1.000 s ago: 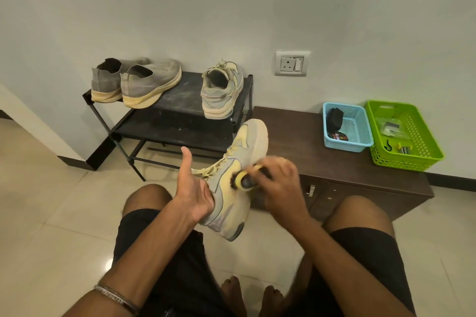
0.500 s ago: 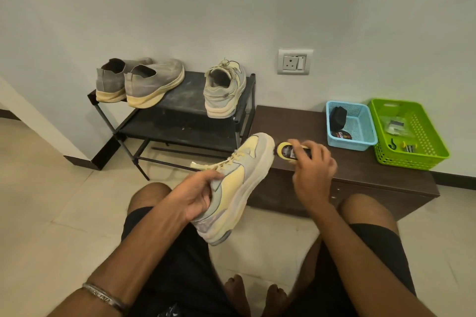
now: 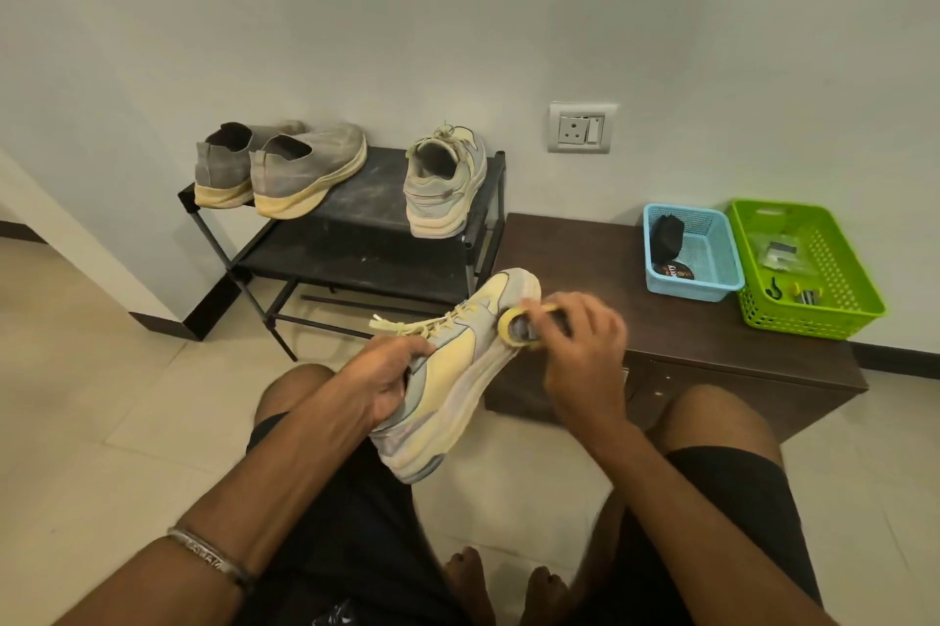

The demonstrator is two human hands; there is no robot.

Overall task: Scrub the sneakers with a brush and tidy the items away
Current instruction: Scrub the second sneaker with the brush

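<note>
Left wrist: a metal bangle (image 3: pixel 211 555) circles it, nearest the camera.
Legs: black shorts (image 3: pixel 346 513), bare feet (image 3: pixel 501 585) on the pale tiled floor (image 3: pixel 101 396).
Left hand (image 3: pixel 389 378): closed around the heel end of the yellow-and-grey sneaker (image 3: pixel 458 371), fingers tucked into its opening.
Sneaker in hand: held in the air above the lap, toe pointing away and up towards the cabinet, laces (image 3: pixel 412 325) loose on the left side.
Right hand (image 3: pixel 585 350): fingers wrapped around a yellow-rimmed brush (image 3: pixel 521 327), which is blurred and touches the sneaker's side near the toe.
Wooden cabinet (image 3: pixel 661 335): low, dark brown, just behind the right hand.
Blue basket (image 3: pixel 712 279): on the cabinet top, holding a black item and a round dark tin.
Green basket (image 3: pixel 824 320): just right of the blue one, with small items too small to tell.
Shoe rack (image 3: pixel 366 238): black, left of the cabinet, against the wall.
On the rack: a grey pair (image 3: pixel 285 167) at left, the matching yellow-and-grey sneaker (image 3: pixel 445 185) at right, heels facing the camera.
Wall: a socket plate (image 3: pixel 582 127) above the cabinet.
</note>
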